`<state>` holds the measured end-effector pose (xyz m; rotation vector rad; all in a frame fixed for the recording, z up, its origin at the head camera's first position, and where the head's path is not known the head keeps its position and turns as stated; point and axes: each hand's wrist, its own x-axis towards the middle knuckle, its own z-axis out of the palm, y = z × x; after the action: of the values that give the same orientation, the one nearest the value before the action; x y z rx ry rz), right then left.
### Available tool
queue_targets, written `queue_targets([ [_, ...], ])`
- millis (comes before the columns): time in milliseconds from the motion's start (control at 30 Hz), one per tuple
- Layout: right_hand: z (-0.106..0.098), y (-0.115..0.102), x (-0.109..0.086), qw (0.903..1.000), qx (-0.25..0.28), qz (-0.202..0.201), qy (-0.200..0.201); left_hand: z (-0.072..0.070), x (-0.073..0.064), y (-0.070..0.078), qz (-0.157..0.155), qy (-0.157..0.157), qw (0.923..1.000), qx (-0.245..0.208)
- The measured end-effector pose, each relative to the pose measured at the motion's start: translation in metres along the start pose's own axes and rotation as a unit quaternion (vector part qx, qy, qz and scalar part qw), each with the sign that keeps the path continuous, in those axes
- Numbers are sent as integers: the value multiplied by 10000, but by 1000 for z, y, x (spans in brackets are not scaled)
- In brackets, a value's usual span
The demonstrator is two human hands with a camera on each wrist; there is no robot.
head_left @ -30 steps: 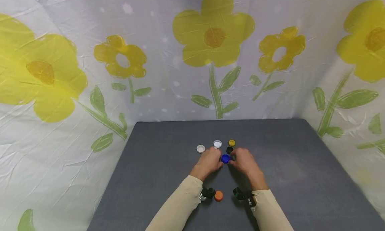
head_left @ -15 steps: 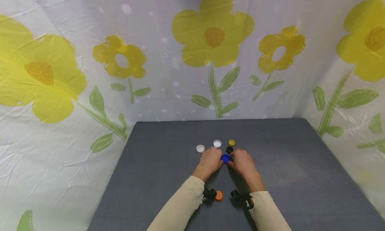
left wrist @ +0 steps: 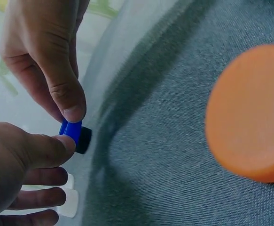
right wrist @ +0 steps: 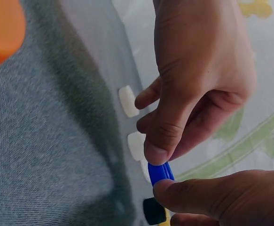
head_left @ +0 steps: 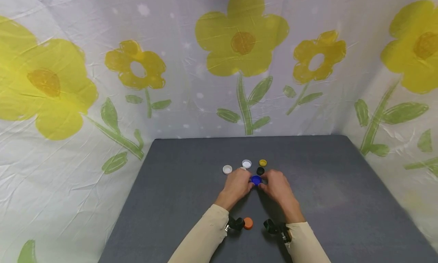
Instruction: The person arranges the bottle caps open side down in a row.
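A small blue bottle cap [head_left: 256, 180] is between my two hands, its hollow side up in the head view. My left hand [head_left: 235, 184] pinches its left side, thumb on the near edge. From the right, my right hand [head_left: 278, 185] pinches the opposite side. Both thumbs press on the blue cap [left wrist: 72, 130] in the left wrist view; the fingertips behind it are hidden. Just beyond lies a black cap [head_left: 260, 171]. Beside my left hand's fingers are white caps [right wrist: 129, 101], one of them partly covered by that hand in the head view.
A yellow cap [head_left: 262, 162], a white cap [head_left: 246, 163] and an off-white cap [head_left: 227, 169] lie farther back on the dark grey table [head_left: 178, 202]. An orange cap [head_left: 248, 223] sits between my forearms. A flower-printed curtain [head_left: 191, 103] borders the table's back and sides.
Both hands stay around the blue cap, with only slight shifts of the fingers and wrists. The other caps keep their places.
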<state>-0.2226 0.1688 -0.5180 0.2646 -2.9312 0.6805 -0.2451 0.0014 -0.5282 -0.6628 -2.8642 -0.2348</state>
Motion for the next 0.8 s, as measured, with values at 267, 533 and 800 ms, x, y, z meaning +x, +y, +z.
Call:
queue_targets([
  [267, -9, -9, -5, 9990, 151, -300, 296, -17, -10, -4, 59, 401, 9983, -415],
  [533, -20, -20, -13, 9975, 261, -527, 389, -33, -23, -6, -30, 477, 9950, -872],
  [800, -28, -29, -18, 9957, 273, -758, 452, -48, -35, -7, -54, 648, 9931, -972],
])
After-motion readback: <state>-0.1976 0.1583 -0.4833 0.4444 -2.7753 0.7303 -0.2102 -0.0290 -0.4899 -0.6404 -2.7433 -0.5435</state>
